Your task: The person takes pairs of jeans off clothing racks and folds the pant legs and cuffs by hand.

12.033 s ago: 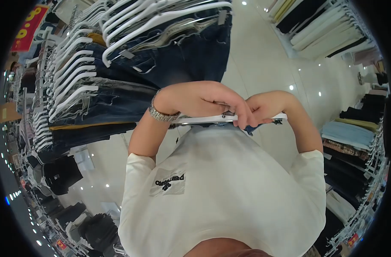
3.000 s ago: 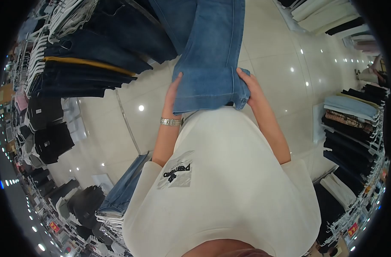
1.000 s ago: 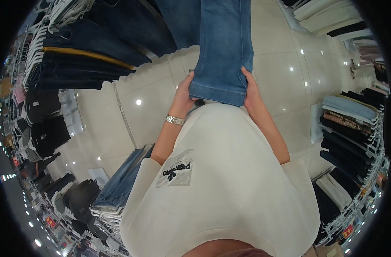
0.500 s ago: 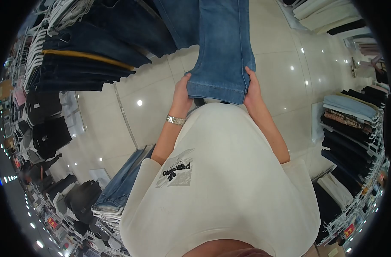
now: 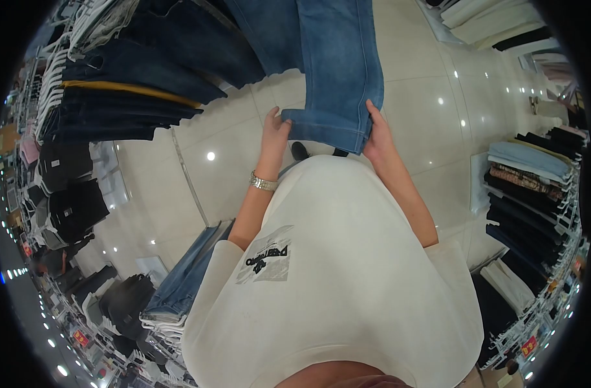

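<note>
A blue pair of jeans (image 5: 337, 71) hangs in front of me, one leg's hem toward my body. My left hand (image 5: 275, 137), with a metal-band watch (image 5: 263, 182) on the wrist, is at the hem's left corner. Its thumb lies on the cloth and a forefinger is raised apart; the other fingers are partly hidden. The hem (image 5: 324, 132) stretches out sideways to that hand. My right hand (image 5: 379, 134) grips the leg's right edge just above the hem, thumb in front and fingers hidden behind the denim.
Dark jeans on white hangers (image 5: 53, 84) line the upper left. Folded trousers (image 5: 528, 161) hang on a rack at the right. More blue jeans (image 5: 185, 271) hang close by my left elbow. Glossy floor tiles (image 5: 418, 97) lie below, and my dark shoe (image 5: 300, 150) shows under the hem.
The hem's left corner has shifted slightly up and left, so the hem slants more. My left forefinger has lifted away from the thumb. My right hand has moved slightly to the left.
</note>
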`<state>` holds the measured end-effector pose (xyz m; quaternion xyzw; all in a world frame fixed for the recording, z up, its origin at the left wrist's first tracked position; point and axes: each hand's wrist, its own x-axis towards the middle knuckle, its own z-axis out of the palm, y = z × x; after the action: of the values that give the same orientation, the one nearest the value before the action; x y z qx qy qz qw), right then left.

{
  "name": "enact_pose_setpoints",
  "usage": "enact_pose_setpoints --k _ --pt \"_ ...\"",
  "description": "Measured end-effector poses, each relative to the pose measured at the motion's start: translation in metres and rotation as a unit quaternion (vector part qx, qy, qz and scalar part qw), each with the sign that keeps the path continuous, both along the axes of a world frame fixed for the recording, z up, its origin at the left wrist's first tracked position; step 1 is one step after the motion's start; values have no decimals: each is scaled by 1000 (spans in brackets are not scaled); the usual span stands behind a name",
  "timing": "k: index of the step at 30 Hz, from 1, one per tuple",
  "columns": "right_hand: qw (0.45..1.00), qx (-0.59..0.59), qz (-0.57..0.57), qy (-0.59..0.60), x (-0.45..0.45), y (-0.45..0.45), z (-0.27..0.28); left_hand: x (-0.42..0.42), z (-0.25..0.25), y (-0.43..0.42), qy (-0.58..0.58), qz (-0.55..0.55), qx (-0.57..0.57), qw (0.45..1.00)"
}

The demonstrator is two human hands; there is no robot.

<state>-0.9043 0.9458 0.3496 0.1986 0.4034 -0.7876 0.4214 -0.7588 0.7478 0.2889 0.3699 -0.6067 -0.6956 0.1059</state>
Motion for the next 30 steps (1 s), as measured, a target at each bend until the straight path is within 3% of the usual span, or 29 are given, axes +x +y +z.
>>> enact_pose_setpoints --k 2,5,8,14,16,30 --pt "1000 -18 17 -2 0 -3 0 -1 -4 4 -30 -34 -140 989" --pt "999 -28 43 -2 -1 -4 -6 -5 7 5 18 -140 -276 951" --pt "998 -17 63 8 -1 -9 1 -13 44 15 66 -223 -83 969" --pt "996 -35 70 33 -5 -11 -12 -21 83 32 104 -311 -175 928" --pt "996 -34 74 42 -6 -12 -14 -24 81 27 73 -313 -145 936" --pt "977 -22 151 146 -8 -16 -1 -28 56 19 37 -240 -196 950"
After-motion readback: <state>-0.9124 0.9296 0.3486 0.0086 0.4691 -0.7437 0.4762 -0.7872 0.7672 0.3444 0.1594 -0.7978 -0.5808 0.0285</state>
